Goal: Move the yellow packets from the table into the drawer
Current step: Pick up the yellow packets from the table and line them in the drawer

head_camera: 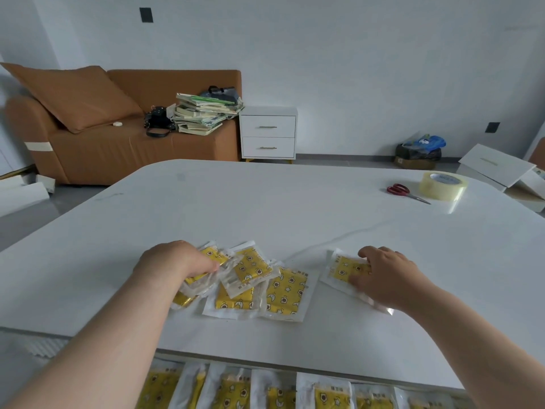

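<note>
Several yellow packets [284, 292] in clear plastic lie in an overlapping heap near the front edge of the white table [265, 208]. My left hand [177, 259] is closed around a small bundle of packets at the heap's left end. One packet [342, 268] lies apart to the right, and my right hand [386, 276] rests on it with fingers curled over its far edge. Below the table's front edge, a row of several more yellow packets [295, 391] stands in the open drawer.
Red-handled scissors [405, 192] and a roll of clear tape [443, 184] lie at the table's far right. Beyond the table stand a brown sofa [118, 143] with a stack of books, a white two-drawer nightstand [268, 132], and white panels on the floor.
</note>
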Tool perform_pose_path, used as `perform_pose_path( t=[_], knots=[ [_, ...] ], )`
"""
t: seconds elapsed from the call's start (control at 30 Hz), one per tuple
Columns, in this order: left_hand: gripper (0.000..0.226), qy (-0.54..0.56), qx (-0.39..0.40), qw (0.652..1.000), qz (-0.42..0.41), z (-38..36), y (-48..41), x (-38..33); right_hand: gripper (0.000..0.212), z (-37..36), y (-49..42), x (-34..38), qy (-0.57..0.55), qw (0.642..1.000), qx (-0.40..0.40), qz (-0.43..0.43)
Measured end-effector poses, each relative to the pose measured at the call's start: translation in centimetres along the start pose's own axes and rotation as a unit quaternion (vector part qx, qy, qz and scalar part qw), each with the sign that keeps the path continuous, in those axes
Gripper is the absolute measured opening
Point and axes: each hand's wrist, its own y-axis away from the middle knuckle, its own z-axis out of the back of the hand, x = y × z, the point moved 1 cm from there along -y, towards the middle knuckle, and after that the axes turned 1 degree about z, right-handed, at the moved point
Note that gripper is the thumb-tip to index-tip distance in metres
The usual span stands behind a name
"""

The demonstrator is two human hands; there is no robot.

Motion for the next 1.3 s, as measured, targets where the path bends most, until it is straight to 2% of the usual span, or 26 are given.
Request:
perform_pose_path(
  t=[0.1,0.2,0.27,0.37,0.47,0.53,0.7,0.8,0.9,1.0,1.07,1.2,1.3],
  knots=[
    [0.072,-0.024,-0.003,0.999,-0.024,0.0,0.0,-0.2,0.047,0.2,0.2,0.2,0.009,1.000,0.004,-0.008],
    [0.055,-0.033,-0.027,0.995,-0.089,0.2,-0.2,0.0,0.050,0.1,0.4,0.2,0.007,1.000,0.010,-0.008],
    [0.051,-0.026,-0.039,0.991,-0.124,0.0,-0.2,0.0,0.051,0.2,0.5,0.2,0.005,1.000,0.007,-0.008],
    [0.057,-0.014,-0.106,0.981,-0.160,0.1,0.5,-0.1,0.054,0.2,0.4,0.3,0.004,1.000,0.007,-0.011],
    [0.041,0.020,-0.167,0.970,-0.177,0.6,1.0,-0.1,0.048,0.3,0.2,0.3,-0.009,0.999,0.006,-0.037],
    [0.034,0.072,-0.161,0.970,-0.170,0.9,0.9,0.4,0.036,0.6,0.1,0.5,-0.019,0.999,0.005,-0.051],
    [0.033,0.257,-0.080,0.958,-0.099,1.9,0.5,2.6,0.035,1.3,0.4,0.9,-0.078,0.994,0.015,-0.077],
    [0.032,0.297,-0.032,0.954,-0.030,1.2,1.0,4.4,0.035,2.0,0.5,1.9,-0.187,0.975,0.003,-0.117],
    [0.028,0.289,-0.006,0.957,0.008,0.3,1.4,5.3,0.028,2.3,0.8,4.7,-0.312,0.942,0.018,-0.126],
    [0.025,0.216,-0.028,0.976,0.012,0.0,1.8,5.2,0.023,2.0,0.6,8.7,-0.360,0.924,0.057,-0.116],
    [0.035,0.176,-0.040,0.984,0.005,-0.2,2.1,4.7,0.023,1.7,-0.2,11.4,-0.367,0.919,0.079,-0.120],
    [0.043,0.105,-0.056,0.993,-0.002,-0.4,2.1,3.4,0.022,0.6,-2.2,15.9,-0.330,0.932,0.107,-0.104],
    [0.064,0.108,-0.041,0.993,0.005,-0.3,1.8,3.1,0.027,-0.4,-3.3,17.7,-0.265,0.955,0.115,-0.061]
  ],
)
